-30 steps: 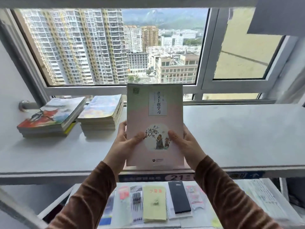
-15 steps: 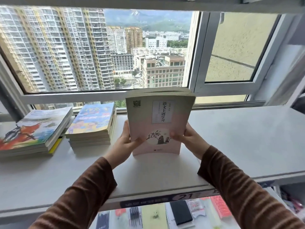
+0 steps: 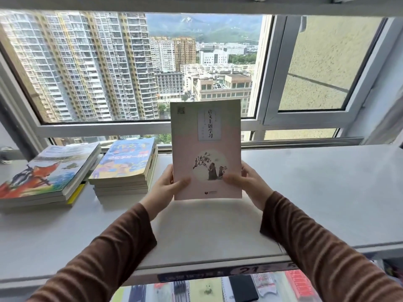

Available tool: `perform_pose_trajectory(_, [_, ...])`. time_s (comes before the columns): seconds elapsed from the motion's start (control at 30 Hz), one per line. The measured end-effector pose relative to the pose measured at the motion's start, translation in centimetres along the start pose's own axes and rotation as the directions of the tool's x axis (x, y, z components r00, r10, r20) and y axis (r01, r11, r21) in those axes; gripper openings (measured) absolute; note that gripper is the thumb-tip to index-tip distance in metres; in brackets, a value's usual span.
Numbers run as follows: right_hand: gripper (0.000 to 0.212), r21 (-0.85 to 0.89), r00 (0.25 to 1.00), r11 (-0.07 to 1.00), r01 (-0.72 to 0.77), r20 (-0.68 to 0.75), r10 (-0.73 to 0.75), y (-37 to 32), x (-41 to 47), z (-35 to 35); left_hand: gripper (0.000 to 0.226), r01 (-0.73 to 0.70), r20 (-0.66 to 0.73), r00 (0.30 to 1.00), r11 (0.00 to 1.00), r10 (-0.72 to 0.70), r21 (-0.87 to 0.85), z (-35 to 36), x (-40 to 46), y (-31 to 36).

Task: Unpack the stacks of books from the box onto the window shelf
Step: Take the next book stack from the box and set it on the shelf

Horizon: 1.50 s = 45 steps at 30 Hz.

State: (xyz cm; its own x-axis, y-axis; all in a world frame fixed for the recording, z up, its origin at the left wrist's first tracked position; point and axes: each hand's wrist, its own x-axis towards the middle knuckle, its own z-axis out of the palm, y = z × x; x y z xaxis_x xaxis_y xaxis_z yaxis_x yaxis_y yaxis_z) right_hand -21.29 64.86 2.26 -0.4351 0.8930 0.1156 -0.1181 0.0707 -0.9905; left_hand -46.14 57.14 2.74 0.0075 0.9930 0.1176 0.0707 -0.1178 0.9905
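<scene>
A pink book stack is gripped upright by its sides in the left hand and right hand, for setting on the window shelf beside two stacks.

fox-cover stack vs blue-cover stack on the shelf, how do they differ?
The fox-cover stack sits furthest left; the blue-cover stack lies to its right, nearer the pink books held in both hands. The fox cover has a larger footprint, the blue cover a smaller one. A yellow book edge shows low in the fox-cover stack, none in the blue-cover one. Both lie flat on the window shelf.
</scene>
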Motion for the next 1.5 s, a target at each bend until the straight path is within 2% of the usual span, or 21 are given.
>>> perform_pose_trajectory(0.07, [0.049, 0.12, 0.993, 0.987, -0.107, -0.045, 0.113, -0.4, 1.3, 0.9, 0.037, 0.137, -0.029, 0.99, 0.989, -0.138, -0.06, -0.4, 1.1, 0.7])
perform_pose_trajectory(0.13, [0.038, 0.17, 0.969, 0.961, -0.218, -0.084, 0.234, -0.6, 2.7, 1.7, 0.031, 0.272, -0.066, 0.959, 0.96, -0.276, -0.064, -0.9, 2.1, 0.9])
perform_pose_trajectory(0.23, [0.018, 0.219, 0.903, 0.887, -0.406, -0.051, 0.426, -0.7, 4.4, 2.9, 0.028, 0.381, -0.127, 0.912, 0.921, -0.389, -0.082, -1.8, 3.1, 0.9])
perform_pose_trajectory(0.37, [0.013, 0.297, 0.848, 0.813, -0.5, -0.02, 0.529, -1.0, 6.0, 3.7, 0.016, 0.43, -0.232, 0.863, 0.893, -0.449, -0.132, -2.3, 4.0, 0.6])
perform_pose_trajectory(0.53, [0.013, 0.272, 0.811, 0.787, -0.555, -0.037, 0.584, -0.9, 7.3, 3.9, 0.016, 0.358, -0.275, 0.884, 0.926, -0.377, -0.12, -2.2, 4.0, 0.2])
perform_pose_trajectory(0.6, [0.015, 0.247, 0.807, 0.786, -0.567, -0.027, 0.591, -0.9, 7.7, 4.0, 0.028, 0.33, -0.281, 0.891, 0.934, -0.357, -0.138, -2.0, 3.9, -0.2])
perform_pose_trajectory(0.7, [0.024, 0.131, 0.811, 0.806, -0.577, -0.027, 0.585, -1.0, 7.9, 3.8, 0.034, 0.293, -0.301, 0.893, 0.94, -0.334, -0.172, -1.8, 3.8, -0.8])
perform_pose_trajectory(0.8, [0.043, -0.145, 0.82, 0.807, -0.573, -0.079, 0.567, -1.6, 7.9, 3.1, 0.034, 0.266, -0.304, 0.898, 0.942, -0.319, -0.203, -1.5, 3.7, -1.0])
perform_pose_trajectory(0.9, [0.064, -0.419, 0.847, 0.741, -0.524, -0.164, 0.506, -1.9, 7.9, 1.9, 0.034, 0.258, -0.301, 0.902, 0.946, -0.308, -0.196, -0.9, 3.5, -0.7])
perform_pose_trajectory(1.0, [0.074, -0.548, 0.879, 0.693, -0.468, -0.206, 0.431, -1.7, 7.6, 1.5, 0.036, 0.252, -0.306, 0.904, 0.949, -0.3, -0.187, -0.6, 3.3, -0.4])
perform_pose_trajectory(1.07, [0.073, -0.567, 0.896, 0.699, -0.437, -0.207, 0.392, -1.4, 7.2, 1.5, 0.036, 0.264, -0.311, 0.899, 0.947, -0.31, -0.182, -0.8, 3.3, -0.4])
perform_pose_trajectory(1.17, [0.071, -0.607, 0.927, 0.703, -0.372, -0.207, 0.312, -1.3, 5.8, 0.9, 0.041, 0.254, -0.344, 0.903, 0.965, -0.258, -0.057, -0.8, 3.1, 0.1])
perform_pose_trajectory(1.27, [0.067, -0.721, 0.958, 0.632, -0.285, -0.224, 0.177, -1.7, 4.1, 0.3, 0.065, 0.192, -0.367, 0.927, 0.938, -0.078, 0.288, -0.4, 2.5, 1.2])
perform_pose_trajectory(1.37, [0.055, -0.812, 0.981, 0.557, -0.174, -0.191, 0.028, -2.6, 1.9, 0.0, 0.065, 0.114, -0.282, 0.952, 0.716, 0.119, 0.688, 0.4, 1.5, 2.6])
perform_pose_trajectory(1.43, [0.048, -0.82, 0.986, 0.559, -0.124, -0.167, -0.025, -3.2, -0.2, -0.3, 0.058, 0.034, -0.186, 0.964, 0.607, 0.19, 0.794, 1.4, 0.6, 3.7])
perform_pose_trajectory(1.5, [0.042, -0.825, 0.983, 0.555, -0.107, -0.172, -0.066, -3.8, -2.7, -0.6, 0.047, -0.036, -0.119, 0.962, 0.551, 0.244, 0.834, 2.6, -0.3, 4.6])
